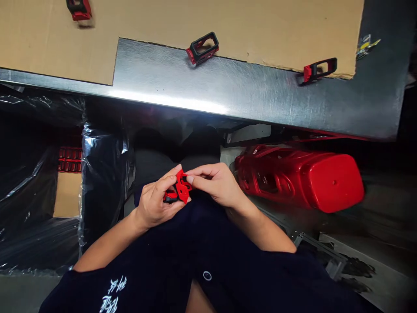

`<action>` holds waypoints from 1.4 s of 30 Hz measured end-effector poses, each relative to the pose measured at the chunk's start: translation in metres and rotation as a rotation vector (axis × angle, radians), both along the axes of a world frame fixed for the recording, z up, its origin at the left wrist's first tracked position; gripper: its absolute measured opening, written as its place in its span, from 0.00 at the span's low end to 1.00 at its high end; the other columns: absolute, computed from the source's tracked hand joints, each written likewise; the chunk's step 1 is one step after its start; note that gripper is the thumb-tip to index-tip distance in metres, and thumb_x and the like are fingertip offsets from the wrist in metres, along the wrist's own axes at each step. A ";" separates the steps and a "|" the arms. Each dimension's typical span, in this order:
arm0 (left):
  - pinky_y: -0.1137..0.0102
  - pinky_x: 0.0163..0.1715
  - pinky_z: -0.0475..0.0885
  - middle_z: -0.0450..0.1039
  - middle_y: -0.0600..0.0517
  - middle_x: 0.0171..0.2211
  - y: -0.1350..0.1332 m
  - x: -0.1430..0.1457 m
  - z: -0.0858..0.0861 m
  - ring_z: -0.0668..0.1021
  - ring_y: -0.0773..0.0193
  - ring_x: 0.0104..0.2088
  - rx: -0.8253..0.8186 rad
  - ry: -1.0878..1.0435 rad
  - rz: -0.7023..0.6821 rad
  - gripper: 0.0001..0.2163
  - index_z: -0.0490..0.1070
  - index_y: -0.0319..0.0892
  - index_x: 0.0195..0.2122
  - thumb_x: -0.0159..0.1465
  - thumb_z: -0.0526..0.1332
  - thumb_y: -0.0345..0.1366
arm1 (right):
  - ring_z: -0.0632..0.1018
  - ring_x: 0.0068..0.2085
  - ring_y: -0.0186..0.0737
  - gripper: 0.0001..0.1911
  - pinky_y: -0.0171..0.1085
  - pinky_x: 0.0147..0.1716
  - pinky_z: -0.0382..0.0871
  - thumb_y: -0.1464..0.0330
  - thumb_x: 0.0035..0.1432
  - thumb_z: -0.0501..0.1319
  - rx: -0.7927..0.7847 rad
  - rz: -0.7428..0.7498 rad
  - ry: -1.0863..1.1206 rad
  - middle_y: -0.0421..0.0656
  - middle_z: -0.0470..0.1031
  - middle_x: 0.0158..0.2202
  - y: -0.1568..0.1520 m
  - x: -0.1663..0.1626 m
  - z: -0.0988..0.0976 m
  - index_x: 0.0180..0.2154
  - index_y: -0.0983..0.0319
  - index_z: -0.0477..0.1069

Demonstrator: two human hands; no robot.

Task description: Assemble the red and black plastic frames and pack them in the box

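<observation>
Over my lap, both hands hold one small red and black plastic part (pixel 178 191). My left hand (pixel 158 201) cups it from below and the left, fingers curled around it. My right hand (pixel 216 182) pinches its right edge between thumb and fingertips. The part sits below the edge of the metal table (pixel 228 91).
Three similar red and black parts lie on the table: one at the far left (pixel 79 8), one in the middle (pixel 202 48), one at the right (pixel 319 69). Brown cardboard (pixel 163 21) covers the table's back. A red plastic stool (pixel 299 178) lies to my right. Black plastic bags (pixel 39 174) stand left.
</observation>
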State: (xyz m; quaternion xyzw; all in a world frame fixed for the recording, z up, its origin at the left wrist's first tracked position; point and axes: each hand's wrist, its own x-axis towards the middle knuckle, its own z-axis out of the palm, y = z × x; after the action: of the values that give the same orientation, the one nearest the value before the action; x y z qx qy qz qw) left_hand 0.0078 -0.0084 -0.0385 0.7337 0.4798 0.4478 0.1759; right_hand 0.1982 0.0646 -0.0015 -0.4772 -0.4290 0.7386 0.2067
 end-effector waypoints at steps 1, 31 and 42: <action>0.67 0.38 0.85 0.76 0.35 0.57 0.000 0.000 0.000 0.84 0.49 0.52 0.004 0.014 0.001 0.38 0.59 0.41 0.65 0.57 0.76 0.38 | 0.83 0.32 0.40 0.13 0.37 0.33 0.74 0.60 0.54 0.71 0.009 0.008 -0.014 0.45 0.86 0.34 0.000 0.000 0.001 0.37 0.62 0.86; 0.63 0.47 0.83 0.72 0.37 0.62 0.004 -0.006 0.012 0.81 0.51 0.56 -0.093 0.171 -0.030 0.38 0.51 0.45 0.71 0.63 0.67 0.29 | 0.84 0.42 0.43 0.25 0.42 0.41 0.82 0.62 0.45 0.78 0.354 -0.032 -0.115 0.44 0.82 0.46 -0.012 -0.006 0.006 0.45 0.58 0.74; 0.70 0.29 0.81 0.75 0.40 0.60 0.001 -0.012 0.012 0.80 0.69 0.27 -0.354 -0.331 -0.046 0.36 0.57 0.54 0.70 0.62 0.71 0.34 | 0.86 0.41 0.45 0.19 0.44 0.42 0.80 0.60 0.51 0.73 -0.326 -0.087 0.439 0.46 0.83 0.50 -0.007 0.003 -0.012 0.42 0.59 0.73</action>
State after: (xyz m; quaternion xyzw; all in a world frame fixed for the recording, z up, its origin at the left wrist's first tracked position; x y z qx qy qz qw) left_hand -0.0038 -0.0074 -0.0269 0.6188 0.4987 0.4666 0.3882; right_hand 0.2016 0.0575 -0.0136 -0.3509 -0.2284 0.8740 0.2467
